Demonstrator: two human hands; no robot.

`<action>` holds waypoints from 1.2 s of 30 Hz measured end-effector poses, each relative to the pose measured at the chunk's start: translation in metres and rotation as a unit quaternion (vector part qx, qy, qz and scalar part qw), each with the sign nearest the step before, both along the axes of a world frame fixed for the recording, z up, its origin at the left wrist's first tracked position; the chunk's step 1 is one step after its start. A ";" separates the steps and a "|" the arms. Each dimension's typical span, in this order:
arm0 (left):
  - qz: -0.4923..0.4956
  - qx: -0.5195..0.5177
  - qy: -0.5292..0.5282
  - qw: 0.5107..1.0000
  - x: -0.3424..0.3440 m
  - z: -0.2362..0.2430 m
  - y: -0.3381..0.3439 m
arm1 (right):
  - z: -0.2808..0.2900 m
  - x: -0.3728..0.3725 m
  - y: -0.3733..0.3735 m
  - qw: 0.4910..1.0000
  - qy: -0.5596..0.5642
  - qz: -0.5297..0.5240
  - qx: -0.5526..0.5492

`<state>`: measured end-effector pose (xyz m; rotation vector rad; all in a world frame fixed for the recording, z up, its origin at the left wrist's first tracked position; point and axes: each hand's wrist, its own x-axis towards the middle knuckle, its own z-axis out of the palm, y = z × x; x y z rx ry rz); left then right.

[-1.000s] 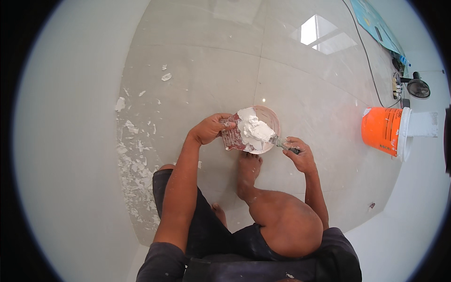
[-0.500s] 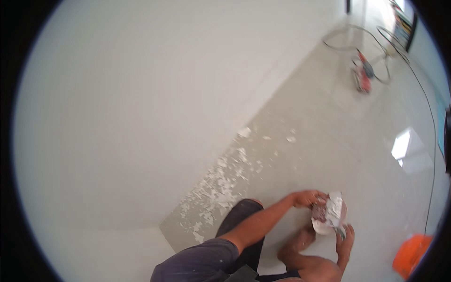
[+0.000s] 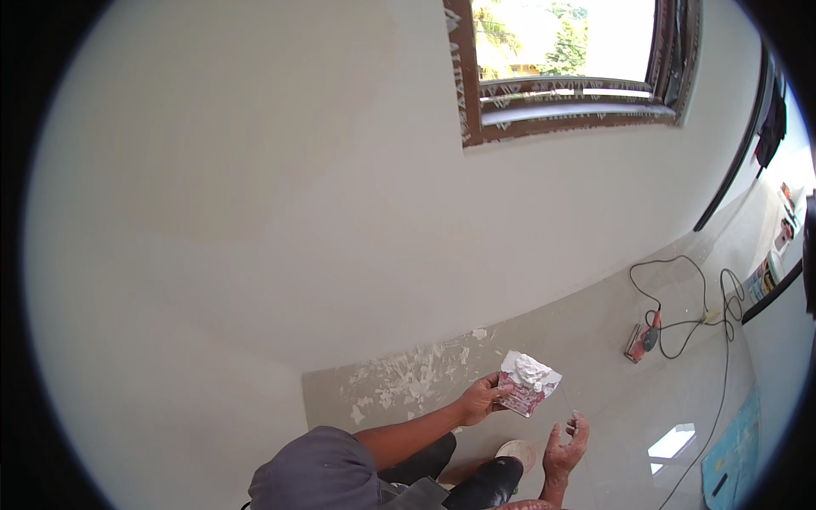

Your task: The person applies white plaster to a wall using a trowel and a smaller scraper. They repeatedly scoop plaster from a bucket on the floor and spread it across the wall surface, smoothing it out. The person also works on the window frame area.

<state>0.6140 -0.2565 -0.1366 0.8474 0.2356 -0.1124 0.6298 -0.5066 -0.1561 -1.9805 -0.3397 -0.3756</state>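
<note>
My left hand grips the near left edge of a flat putty board, reddish and smeared with white. A thick mound of white putty lies on the board's far part. My right hand is raised to the right of the board and apart from it. Its thumb and fingers are spread, and I see no tool between them. Below the board, partly hidden by my leg, is a round off-white container.
White flakes litter the floor along the white wall. A red power tool with a looping dark cord lies farther right. A brown-framed window is above. A blue sheet and a tub are at the right.
My view has swung up, bringing the window into sight. My right hand has come away from the board, and the dark-handled tool near its fingers no longer shows. The orange object has left view.
</note>
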 end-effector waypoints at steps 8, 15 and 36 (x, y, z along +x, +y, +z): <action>0.291 0.014 -0.172 0.941 -0.258 0.271 -0.175 | 0.268 -0.190 -0.054 0.907 -0.362 0.211 -0.036; 0.460 0.106 -0.345 0.811 -0.364 0.438 -0.311 | 0.475 -0.263 -0.119 0.783 -0.572 0.241 0.029; 0.211 0.535 0.124 0.809 -0.621 0.367 -0.498 | 0.872 -0.370 -0.341 0.862 -0.379 0.337 0.014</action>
